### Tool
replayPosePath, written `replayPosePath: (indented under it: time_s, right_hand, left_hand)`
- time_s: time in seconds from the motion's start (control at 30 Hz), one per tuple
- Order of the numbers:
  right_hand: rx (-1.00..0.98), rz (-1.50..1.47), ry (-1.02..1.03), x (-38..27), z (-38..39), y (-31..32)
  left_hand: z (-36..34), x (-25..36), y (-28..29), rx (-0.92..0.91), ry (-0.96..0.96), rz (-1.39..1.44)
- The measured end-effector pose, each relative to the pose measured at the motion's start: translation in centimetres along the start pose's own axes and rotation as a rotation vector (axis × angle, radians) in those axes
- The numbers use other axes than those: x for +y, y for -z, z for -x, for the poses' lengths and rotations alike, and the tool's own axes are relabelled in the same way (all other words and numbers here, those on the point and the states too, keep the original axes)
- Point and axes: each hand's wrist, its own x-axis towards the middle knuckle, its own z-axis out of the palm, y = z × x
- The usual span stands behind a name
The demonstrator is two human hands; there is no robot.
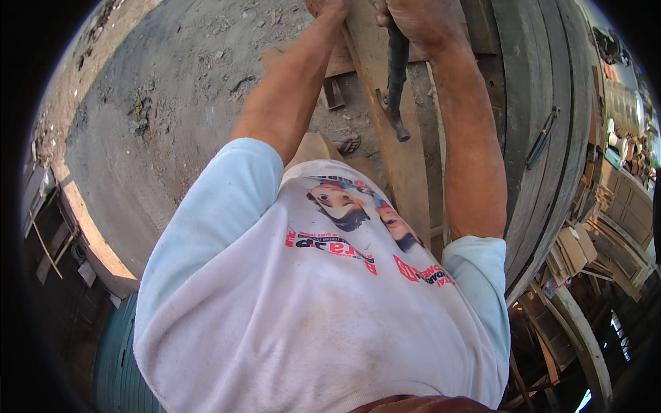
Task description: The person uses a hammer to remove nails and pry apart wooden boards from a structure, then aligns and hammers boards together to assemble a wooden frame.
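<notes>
My right hand (425,26) is at the top edge, with its fingers wrapped round the dark handle of a hammer (397,65). The hammer's metal head points back toward my body, above a long wooden board (406,165). At the upper edge, my left hand (327,8) is beside the far part of that board. The frame cuts it off, so its fingers and anything in them are hidden.
On the right, a bench of grey planks (530,82) carries pliers with dark handles (542,138). Scrap wood (571,251) is piled beyond it. A sandalled foot (348,144) shows below, on rough ground (172,117) scattered with debris.
</notes>
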Motion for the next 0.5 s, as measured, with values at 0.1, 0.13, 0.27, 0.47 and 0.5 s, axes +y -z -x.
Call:
replayPosePath:
  time_s: [0.1,0.13,0.27,0.47,0.5]
  right_hand:
    - [0.178,0.043,0.247,2.5,1.5,-2.4]
    - [0.18,-0.199,0.236,1.1,7.1,-0.4]
    - [0.224,-0.428,0.239,1.0,9.4,1.3]
    - [0.318,-0.508,0.181,0.6,16.0,3.1]
    - [0.314,-0.544,0.188,0.8,16.0,3.3]
  left_hand:
    - [-3.1,-4.2,0.7,0.116,-0.09,-0.123]
    - [-3.4,-4.4,1.9,0.083,-0.099,-0.135]
    - [-2.9,-6.5,-1.2,0.144,-0.268,-0.252]
    - [-4.0,-3.5,0.8,-0.051,-0.029,-0.042]
    - [-0.5,-3.8,1.2,-0.011,-0.069,-0.137]
